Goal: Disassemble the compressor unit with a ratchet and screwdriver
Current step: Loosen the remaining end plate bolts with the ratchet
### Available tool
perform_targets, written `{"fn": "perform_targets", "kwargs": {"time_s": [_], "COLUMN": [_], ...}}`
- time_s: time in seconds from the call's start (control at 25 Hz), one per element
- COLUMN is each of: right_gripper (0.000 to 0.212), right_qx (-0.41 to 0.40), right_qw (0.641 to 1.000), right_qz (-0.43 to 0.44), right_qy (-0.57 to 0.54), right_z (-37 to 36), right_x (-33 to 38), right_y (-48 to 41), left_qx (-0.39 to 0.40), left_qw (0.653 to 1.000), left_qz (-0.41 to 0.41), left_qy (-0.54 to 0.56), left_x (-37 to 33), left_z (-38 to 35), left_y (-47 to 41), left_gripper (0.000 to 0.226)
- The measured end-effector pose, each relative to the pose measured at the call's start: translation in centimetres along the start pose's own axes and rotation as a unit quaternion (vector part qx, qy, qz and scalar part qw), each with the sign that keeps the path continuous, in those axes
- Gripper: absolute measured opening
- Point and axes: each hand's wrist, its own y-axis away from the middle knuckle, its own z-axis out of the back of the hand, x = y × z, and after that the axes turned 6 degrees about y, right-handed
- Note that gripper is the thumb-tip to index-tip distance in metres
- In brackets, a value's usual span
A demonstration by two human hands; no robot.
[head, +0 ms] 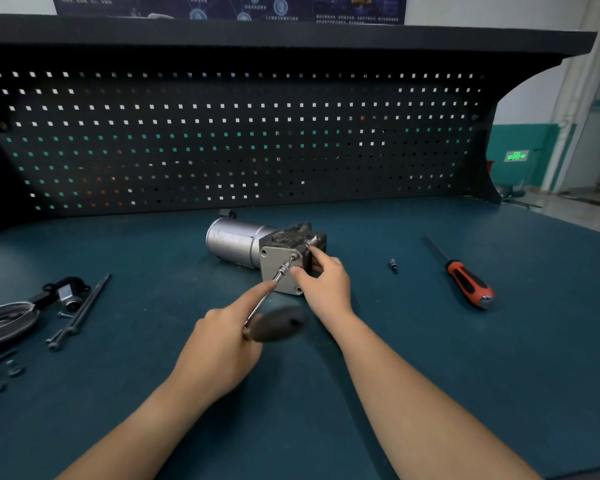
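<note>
Left hand (219,348) grips the ratchet (278,323), whose tip sits on a bolt of the compressor unit (243,244) at the middle of the tabletop. Right hand (326,282) holds the unit's dark head. Screwdriver (468,282) and small bit (392,265) lie toward the right edge, long bolts (77,313) near the left edge.

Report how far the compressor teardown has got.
Done: long bolts and nuts lie loose at the bench's left. In hand: the left hand holds the ratchet on an end plate corner fastener while the right hand holds the compressor. Left: the plate is still mounted; the screwdriver lies apart.
</note>
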Motion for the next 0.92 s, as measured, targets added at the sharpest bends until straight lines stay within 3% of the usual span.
{"fn": "perform_targets", "kwargs": {"time_s": [0.04, 0.08, 0.12, 0.2, 0.24, 0.28, 0.36, 0.4, 0.44, 0.48, 0.52, 0.6, 0.64, 0.68, 0.72, 0.76, 0.8, 0.88, 0.92], "right_gripper": [0.052, 0.052, 0.052, 0.052, 0.052, 0.052, 0.052, 0.052, 0.052, 0.052, 0.052, 0.052, 0.052, 0.052, 0.052, 0.053, 0.053, 0.053, 0.053], "right_qx": [-0.001, -0.001, -0.002, -0.006, -0.007, -0.008, -0.011, -0.011, -0.01, -0.01, -0.01, -0.009, -0.008, -0.007, -0.005, -0.004, -0.004, -0.002, -0.001], "right_qw": [1.0, 1.0, 1.0, 1.0, 1.0, 1.0, 1.0, 1.0, 1.0, 1.0, 1.0, 1.0, 1.0, 1.0, 1.0, 1.0, 1.0, 1.0, 1.0], "right_qz": [0.003, 0.004, 0.005, 0.001, -0.001, -0.002, -0.003, -0.002, -0.001, 0.001, 0.003, 0.005, 0.004, 0.003, 0.002, 0.002, 0.002, 0.001, 0.0], "right_qy": [0.001, -0.001, -0.005, -0.011, -0.015, -0.019, -0.016, -0.012, -0.009, -0.007, -0.007, -0.002, -0.001, -0.001, -0.001, -0.001, 0.0, -0.004, -0.007], "right_z": [0.0, 0.0, -0.1, 0.0, 0.0, 0.1, 0.0, 0.0, 0.0, -0.1, -0.1, 0.0, 0.0, 0.0, 0.1, 0.1, 0.1, 0.2, 0.2], "right_x": [0.0, -0.1, -0.1, -0.1, 0.0, 0.0, 0.0, 0.1, 0.1, 0.2, 0.1, 0.2, 0.2, 0.2, 0.1, 0.1, 0.1, 0.2, 0.1], "right_y": [0.0, 0.0, 0.0, 0.0, 0.0, 0.0, 0.1, 0.2, 0.2, 0.3, 0.2, 0.2, 0.2, 0.2, 0.3, 0.3, 0.3, 0.2, 0.2], "left_qx": [-0.012, -0.026, -0.028, -0.024, -0.018, -0.004, 0.028, 0.028, 0.024, 0.015, 0.001, -0.028, -0.053, -0.08, -0.088, -0.109, -0.132, -0.143, -0.136], "left_qw": [0.996, 0.995, 0.998, 0.984, 0.944, 0.874, 0.688, 0.631, 0.625, 0.652, 0.704, 0.86, 0.948, 0.994, 0.981, 0.938, 0.918, 0.961, 0.987], "left_qz": [-0.024, -0.033, -0.026, 0.069, 0.148, 0.242, 0.374, 0.397, 0.398, 0.384, 0.364, 0.252, 0.141, 0.004, -0.121, -0.221, -0.262, -0.187, -0.085], "left_qy": [-0.08, -0.089, -0.049, 0.162, 0.295, 0.422, 0.621, 0.666, 0.671, 0.654, 0.61, 0.443, 0.28, 0.068, -0.127, -0.242, -0.266, -0.145, -0.021], "left_x": [0.3, 0.3, 0.4, -0.2, -0.3, -0.3, 0.0, 0.1, 0.0, 0.1, 0.1, -0.1, 0.1, 0.4, 0.7, 1.3, 1.7, 1.6, 1.2], "left_z": [0.2, 0.3, 0.3, 0.3, 0.4, 0.7, 1.3, 1.5, 1.6, 1.4, 1.2, 0.8, 0.7, 0.8, 1.1, 1.4, 1.5, 1.7, 1.8], "left_y": [-0.1, -0.2, -0.3, -0.4, -0.6, -0.9, -1.5, -1.6, -1.5, -1.5, -1.5, -1.2, -0.9, -0.7, -0.7, -0.8, -0.9, -1.0, -1.1], "left_gripper": [0.057, 0.056, 0.05, 0.036, 0.03, 0.025, 0.017, 0.017, 0.017, 0.017, 0.017, 0.02, 0.021, 0.025, 0.037, 0.053, 0.06, 0.045, 0.035]}}
